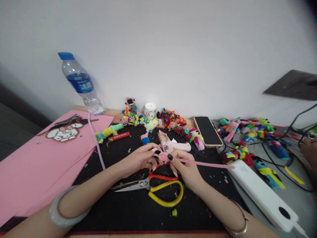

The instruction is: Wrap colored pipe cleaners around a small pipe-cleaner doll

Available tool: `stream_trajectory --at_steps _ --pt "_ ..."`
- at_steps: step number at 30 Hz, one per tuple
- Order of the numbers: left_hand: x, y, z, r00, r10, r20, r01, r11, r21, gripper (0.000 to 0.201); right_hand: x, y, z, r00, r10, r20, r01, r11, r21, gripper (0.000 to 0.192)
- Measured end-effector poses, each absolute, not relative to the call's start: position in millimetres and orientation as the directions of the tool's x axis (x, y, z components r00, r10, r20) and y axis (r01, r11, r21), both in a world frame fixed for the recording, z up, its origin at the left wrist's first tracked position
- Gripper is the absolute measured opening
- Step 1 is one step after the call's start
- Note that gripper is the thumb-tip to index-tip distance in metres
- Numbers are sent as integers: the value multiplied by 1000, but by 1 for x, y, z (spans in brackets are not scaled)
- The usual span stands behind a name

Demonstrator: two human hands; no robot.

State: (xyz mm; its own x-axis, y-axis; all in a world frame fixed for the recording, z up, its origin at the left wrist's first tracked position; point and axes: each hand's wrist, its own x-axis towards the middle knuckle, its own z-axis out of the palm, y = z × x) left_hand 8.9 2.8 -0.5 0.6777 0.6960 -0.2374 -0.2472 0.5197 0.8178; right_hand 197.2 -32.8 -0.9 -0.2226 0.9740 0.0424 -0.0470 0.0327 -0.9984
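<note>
Above the black mat (119, 211) my left hand (145, 158) pinches a small pink and black pipe-cleaner piece (162, 156), its fingers closed on the left side. My right hand (187, 169) is closed at the same piece's right side, thumb and finger on a pink pipe cleaner (208, 164). The pipe cleaner's long free end runs right, over the tip of a white power strip (262, 195). Just below both hands, scissors (142, 185) with red and yellow handles lie on the mat. Behind the hands rests a pink glue gun (175, 146), its tip stained brown.
Colourful pipe-cleaner figures (135, 119) line the back, with more (247, 129) among cables at right. A phone (208, 131), white tub (150, 110) and water bottle (81, 82) stand near the wall. Pink sheets (49, 165) cover the left. Another person's hand (309, 150) shows far right.
</note>
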Motion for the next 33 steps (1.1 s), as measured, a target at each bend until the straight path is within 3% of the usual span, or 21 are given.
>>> stream_trajectory --at_steps 12,25,33 --pt "10 3 9 594 773 -224 -325 486 812 25 198 -29 -3 -179 984 -25 -261 -72 -963 25" --pt "6 5 4 681 709 -181 -418 580 699 18 198 -28 -1 -179 982 -67 -273 -115 -955 27" --pt "6 7 2 699 693 -177 -415 595 688 14 197 -29 1 -212 974 -77 -254 -131 -958 27"
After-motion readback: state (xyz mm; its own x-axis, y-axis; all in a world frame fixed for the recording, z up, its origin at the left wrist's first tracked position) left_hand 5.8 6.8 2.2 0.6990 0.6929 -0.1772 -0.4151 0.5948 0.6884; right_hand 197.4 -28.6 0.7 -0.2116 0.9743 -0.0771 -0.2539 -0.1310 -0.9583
